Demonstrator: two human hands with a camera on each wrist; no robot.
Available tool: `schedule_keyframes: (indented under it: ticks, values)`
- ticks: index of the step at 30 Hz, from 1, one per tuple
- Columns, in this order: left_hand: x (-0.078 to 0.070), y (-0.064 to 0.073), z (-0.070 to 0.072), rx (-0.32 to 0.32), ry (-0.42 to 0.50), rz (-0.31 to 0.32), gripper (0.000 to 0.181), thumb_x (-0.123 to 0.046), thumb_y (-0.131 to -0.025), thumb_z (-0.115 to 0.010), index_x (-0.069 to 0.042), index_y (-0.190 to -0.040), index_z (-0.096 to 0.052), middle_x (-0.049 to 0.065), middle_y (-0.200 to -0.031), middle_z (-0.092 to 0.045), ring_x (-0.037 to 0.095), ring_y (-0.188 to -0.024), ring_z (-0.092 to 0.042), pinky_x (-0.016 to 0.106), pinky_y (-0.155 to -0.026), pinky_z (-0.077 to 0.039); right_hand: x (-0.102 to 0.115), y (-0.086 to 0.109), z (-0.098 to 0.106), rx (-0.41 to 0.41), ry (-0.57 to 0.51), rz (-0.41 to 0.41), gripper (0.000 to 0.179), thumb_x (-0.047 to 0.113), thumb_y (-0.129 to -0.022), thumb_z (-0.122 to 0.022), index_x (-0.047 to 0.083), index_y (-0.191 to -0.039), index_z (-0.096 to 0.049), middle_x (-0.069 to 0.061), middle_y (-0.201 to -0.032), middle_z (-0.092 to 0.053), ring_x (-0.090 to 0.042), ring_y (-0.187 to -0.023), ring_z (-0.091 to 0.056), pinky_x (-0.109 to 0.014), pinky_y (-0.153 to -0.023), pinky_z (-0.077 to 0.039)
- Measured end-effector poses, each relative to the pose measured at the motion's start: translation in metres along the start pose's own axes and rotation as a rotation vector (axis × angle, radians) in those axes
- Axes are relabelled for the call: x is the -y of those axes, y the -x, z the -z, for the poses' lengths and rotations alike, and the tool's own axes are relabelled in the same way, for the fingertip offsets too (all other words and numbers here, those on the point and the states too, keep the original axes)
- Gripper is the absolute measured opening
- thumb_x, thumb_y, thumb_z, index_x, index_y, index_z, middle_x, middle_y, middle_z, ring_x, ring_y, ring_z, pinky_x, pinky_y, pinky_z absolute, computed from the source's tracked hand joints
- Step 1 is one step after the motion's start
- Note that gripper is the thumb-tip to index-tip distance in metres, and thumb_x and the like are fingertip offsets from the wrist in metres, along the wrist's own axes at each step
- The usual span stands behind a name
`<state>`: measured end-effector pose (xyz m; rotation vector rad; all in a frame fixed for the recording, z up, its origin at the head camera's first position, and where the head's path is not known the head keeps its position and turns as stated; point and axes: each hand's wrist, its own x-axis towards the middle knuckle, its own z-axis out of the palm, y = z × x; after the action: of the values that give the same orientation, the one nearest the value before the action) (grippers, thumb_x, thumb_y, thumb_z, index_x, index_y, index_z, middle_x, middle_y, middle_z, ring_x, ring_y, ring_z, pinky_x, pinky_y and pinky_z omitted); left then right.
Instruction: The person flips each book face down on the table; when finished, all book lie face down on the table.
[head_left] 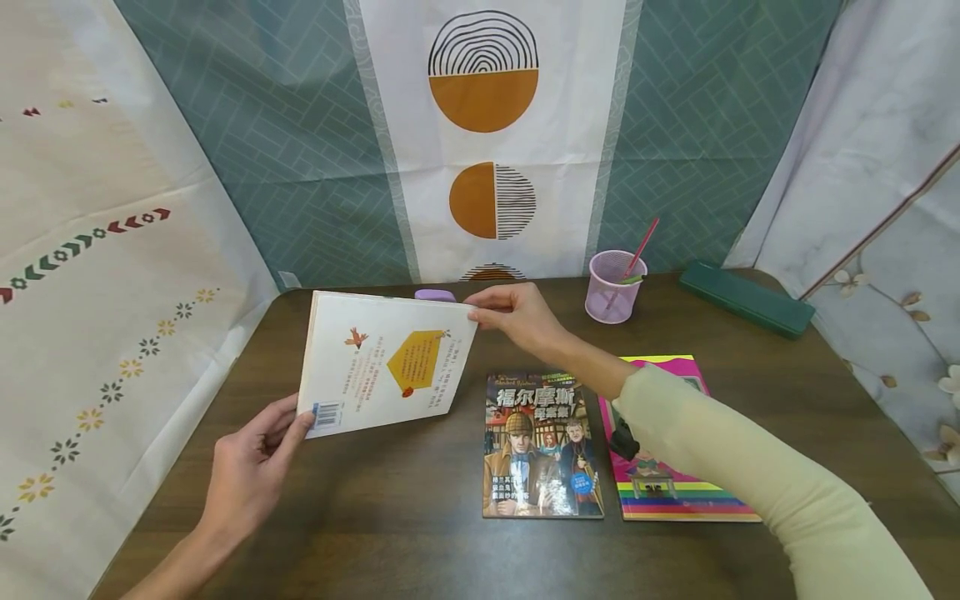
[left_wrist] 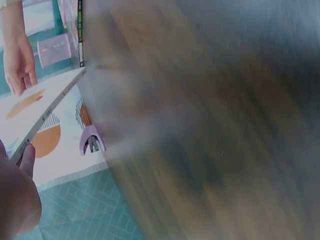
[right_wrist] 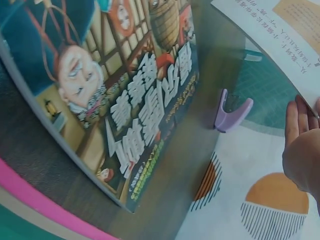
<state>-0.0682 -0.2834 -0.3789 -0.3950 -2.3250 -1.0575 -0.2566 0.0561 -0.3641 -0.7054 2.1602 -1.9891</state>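
Note:
A thin white book, its barcode side facing me, is held tilted above the left part of the table. My left hand pinches its lower left corner, thumb in front by the barcode. At the upper right corner my right hand grips the edge between thumb and fingers. In the left wrist view the book shows nearly edge-on, with the left hand at its near end. The right wrist view catches only part of the book beside the right hand.
A dark detective comic book lies mid-table, beside a pink book partly under the right forearm. Behind stand a pink mesh cup with pencils and a green case. A purple stapler sits near the back edge.

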Motion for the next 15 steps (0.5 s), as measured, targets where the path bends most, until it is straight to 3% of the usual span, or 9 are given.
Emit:
schedule_keyframes:
  ticks: [3,6,15]
  values:
    - [-0.002,0.004,-0.003,-0.004,0.031,0.102,0.027,0.013,-0.095,-0.072,0.004,-0.121,-0.075,0.019,-0.102,-0.080,-0.007,-0.091,-0.072,0.013,-0.069,-0.058,0.003,-0.002,-0.001,-0.005,-0.001,0.002,0.020,0.000,-0.098,-0.075,-0.005,-0.117,-0.078,-0.017,-0.110,-0.079,-0.024,-0.093,-0.077,-0.048,-0.090,-0.062]
    - [-0.002,0.008,-0.006,0.000,0.029,0.160,0.027,0.008,-0.095,-0.075,0.002,-0.121,-0.075,0.016,-0.103,-0.080,-0.006,-0.090,-0.073,0.014,-0.073,-0.058,0.007,-0.003,-0.001,-0.007,-0.001,-0.002,0.019,0.001,-0.098,-0.075,-0.003,-0.117,-0.078,-0.016,-0.110,-0.079,-0.025,-0.094,-0.077,-0.049,-0.090,-0.062]
    - [0.001,0.019,-0.015,0.006,-0.027,0.189,0.024,0.004,-0.091,-0.082,0.000,-0.114,-0.077,0.011,-0.099,-0.081,-0.011,-0.089,-0.071,0.012,-0.075,-0.056,0.015,-0.006,-0.002,-0.009,-0.004,0.000,0.019,0.004,-0.096,-0.079,-0.002,-0.114,-0.080,-0.013,-0.109,-0.080,-0.023,-0.093,-0.077,-0.048,-0.090,-0.062]
